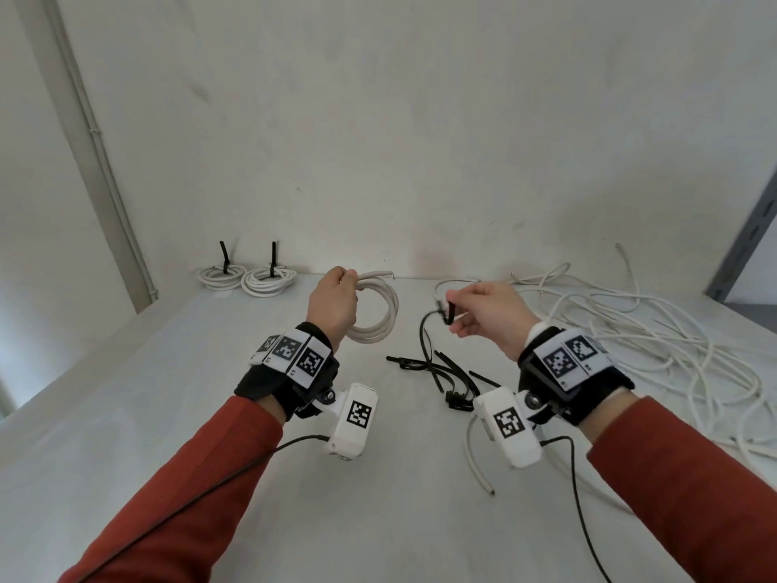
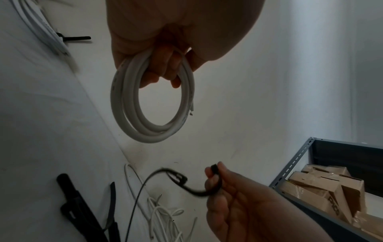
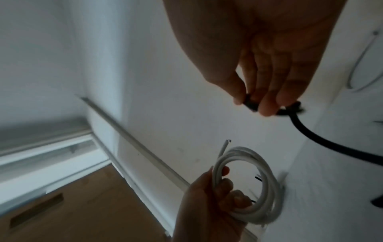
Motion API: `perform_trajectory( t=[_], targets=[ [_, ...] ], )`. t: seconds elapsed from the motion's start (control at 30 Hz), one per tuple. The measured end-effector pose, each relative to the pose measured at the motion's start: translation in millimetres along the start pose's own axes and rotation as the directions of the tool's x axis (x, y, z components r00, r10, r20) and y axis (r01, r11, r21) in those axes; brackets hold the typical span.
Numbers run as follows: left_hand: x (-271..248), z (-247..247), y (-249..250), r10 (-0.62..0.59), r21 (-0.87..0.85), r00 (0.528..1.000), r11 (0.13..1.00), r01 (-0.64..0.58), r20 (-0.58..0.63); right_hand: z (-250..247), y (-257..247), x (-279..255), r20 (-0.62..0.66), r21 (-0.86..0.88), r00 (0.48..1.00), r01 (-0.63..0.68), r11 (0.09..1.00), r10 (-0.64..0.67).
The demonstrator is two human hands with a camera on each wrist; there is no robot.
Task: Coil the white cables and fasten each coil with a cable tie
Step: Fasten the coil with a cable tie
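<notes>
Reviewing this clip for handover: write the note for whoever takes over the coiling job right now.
Left hand grips a finished white coil, held up, untied.
Right hand pinches one black cable tie, apart from the coil.
Done: two tied coils at the table's back left.
Spare ties lie between the hands; loose white cables are heaped at the right.
Left: tie this coil, then coil and tie the heap.

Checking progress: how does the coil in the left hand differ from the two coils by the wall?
The held coil hangs upright in the left hand, off the table; the two finished coils lie flat on it. The held coil has no tie; each finished coil has a black tie. The right hand pinches a loose cable tie. All are white cable.
</notes>
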State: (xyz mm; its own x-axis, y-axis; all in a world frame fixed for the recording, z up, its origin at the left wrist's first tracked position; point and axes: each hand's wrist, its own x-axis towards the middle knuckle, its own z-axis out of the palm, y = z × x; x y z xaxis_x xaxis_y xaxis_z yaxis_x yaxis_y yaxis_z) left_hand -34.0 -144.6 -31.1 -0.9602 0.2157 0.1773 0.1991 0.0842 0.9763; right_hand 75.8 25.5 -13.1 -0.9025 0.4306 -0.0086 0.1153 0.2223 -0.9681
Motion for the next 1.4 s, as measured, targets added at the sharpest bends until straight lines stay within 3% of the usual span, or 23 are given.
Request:
perform_trajectory(
  t=[0.07,0.17,0.23,0.37,0.47,0.57,0.77,0.87,0.93,1.0,1.07,1.23,1.4],
  targets=[
    [-1,0,-2,-0.007,0.014,1.000,1.000,0.007,0.005,-1,-2,0,0.053,-0.083,0.997,-0.057,0.995,0.062],
    [-3,-2,-3,0.003,0.032,1.000,0.999,-0.003,0.012,-6,-6,-4,0.111,-0.348,0.984,-0.096,0.932,0.143],
    [-4,-2,-2,0.010,0.045,1.000,0.999,-0.011,0.020,-10,-9,-7,0.101,-0.373,0.987,-0.081,0.924,0.127],
    [-6,2,-1,0.041,0.078,0.999,0.996,-0.043,0.022,-16,-25,-23,0.133,-0.039,0.988,0.079,0.996,-0.073],
    [-9,7,2,0.054,0.088,0.998,0.995,-0.055,0.011,-16,-36,-39,0.218,0.178,0.962,0.124,0.976,-0.162],
    [-13,11,6,0.072,0.072,0.997,0.995,-0.072,0.005,-7,-37,-50,0.261,0.182,0.947,0.143,0.973,-0.188],
    [-28,17,20,0.200,0.035,0.980,0.979,-0.201,0.018,17,-28,-48,0.189,0.128,0.934,0.281,0.951,-0.302],
    [-35,17,25,0.219,0.000,0.974,0.976,-0.219,0.049,20,-25,-42,0.080,-0.069,0.888,0.458,0.886,-0.453],
    [-39,15,27,0.210,-0.001,0.974,0.978,-0.210,0.081,20,-24,-37,0.010,-0.254,0.818,0.559,0.790,-0.576],
    [-42,14,27,0.197,0.023,0.975,0.979,-0.201,0.107,20,-22,-34,-0.011,-0.292,0.762,0.617,0.731,-0.648],
    [-45,13,27,0.196,0.043,0.972,0.978,-0.203,0.129,20,-22,-33,-0.007,-0.303,0.740,0.640,0.707,-0.673],
    [-50,10,26,0.194,0.071,0.950,0.974,-0.217,0.243,18,-20,-31,-0.017,-0.290,0.772,0.605,0.742,-0.636],
    [-49,8,26,0.260,0.084,0.894,0.947,-0.310,0.365,17,-27,-29,-0.050,0.037,0.915,0.403,0.915,-0.401]
  ],
)
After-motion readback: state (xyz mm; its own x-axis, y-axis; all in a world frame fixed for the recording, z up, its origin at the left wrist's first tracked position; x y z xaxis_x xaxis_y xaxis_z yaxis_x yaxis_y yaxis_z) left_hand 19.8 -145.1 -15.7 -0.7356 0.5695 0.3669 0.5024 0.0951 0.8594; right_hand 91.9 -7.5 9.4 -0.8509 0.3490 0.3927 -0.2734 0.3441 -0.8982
